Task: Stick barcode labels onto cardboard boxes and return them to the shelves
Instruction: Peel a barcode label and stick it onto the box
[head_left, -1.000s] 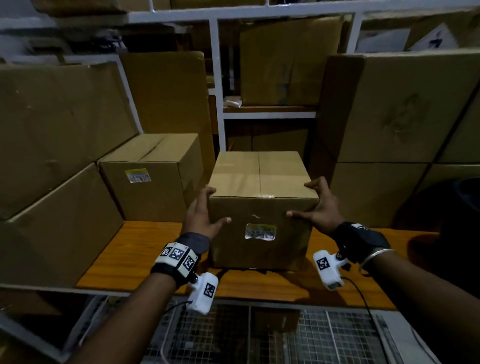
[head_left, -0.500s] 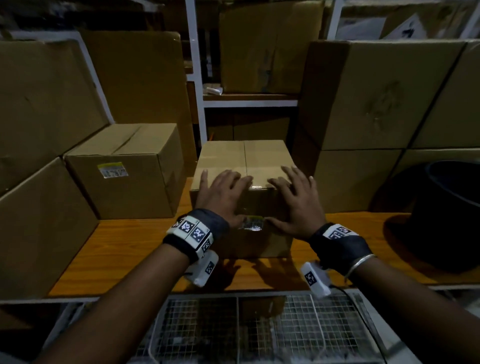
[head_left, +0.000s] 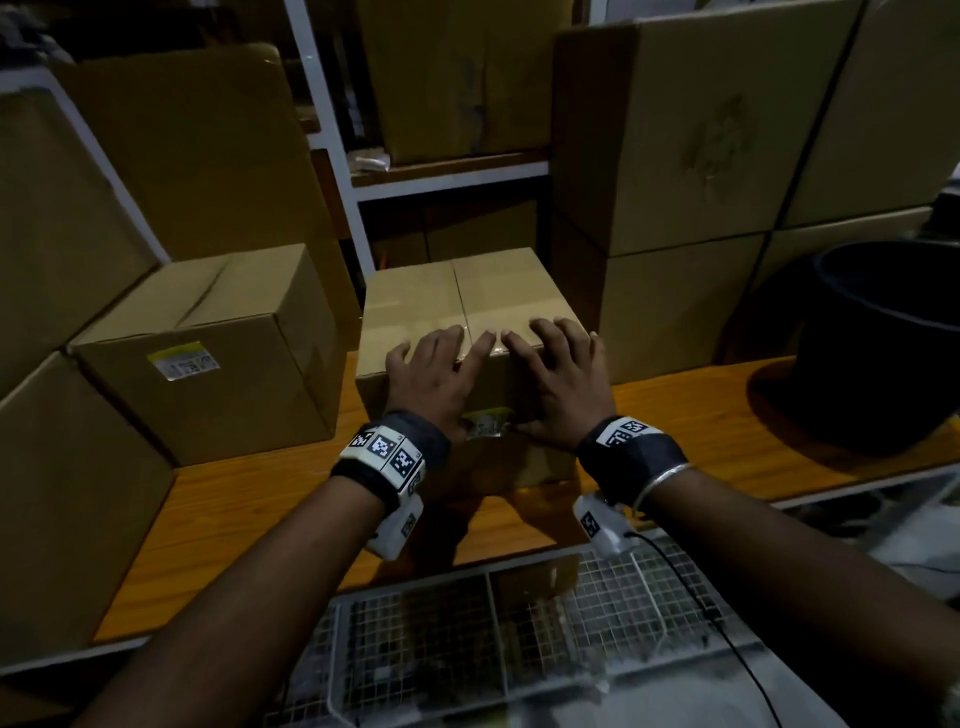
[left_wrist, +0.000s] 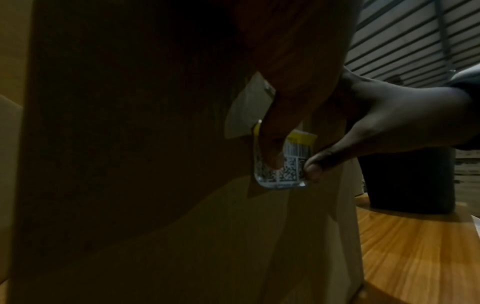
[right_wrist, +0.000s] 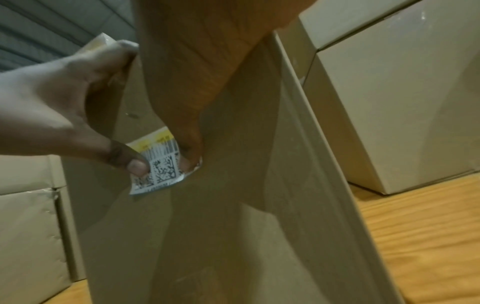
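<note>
Both hands have shifted from gripping the sides of the cardboard box (head_left: 467, 322) a second ago to lying over its front top edge. The box sits further back on the wooden shelf (head_left: 249, 514) than before, between a labelled neighbour box (head_left: 208, 353) and a stack of larger boxes (head_left: 675, 156).

Left hand (head_left: 431, 379): fingers spread flat across the box top, thumb down the front face, its tip pressing the barcode label (left_wrist: 283, 164). Right hand (head_left: 566, 384): same posture, mirrored; its thumb presses the label's other edge. Neither hand grasps anything; the fingers lie straight and wide.

The label is below the fingers, between the two thumb tips, on the box's front face. In the right wrist view its lower corner near the thumb looks slightly lifted or wrinkled; not sure it is fully stuck.

Reading: re-shelving looks essentially done; the step in hand is smoothing the label down. Next likely need: rub the loose corner flat, then release.

A dark bucket (head_left: 883, 338) stands on the shelf well right of the right fingers.
</note>
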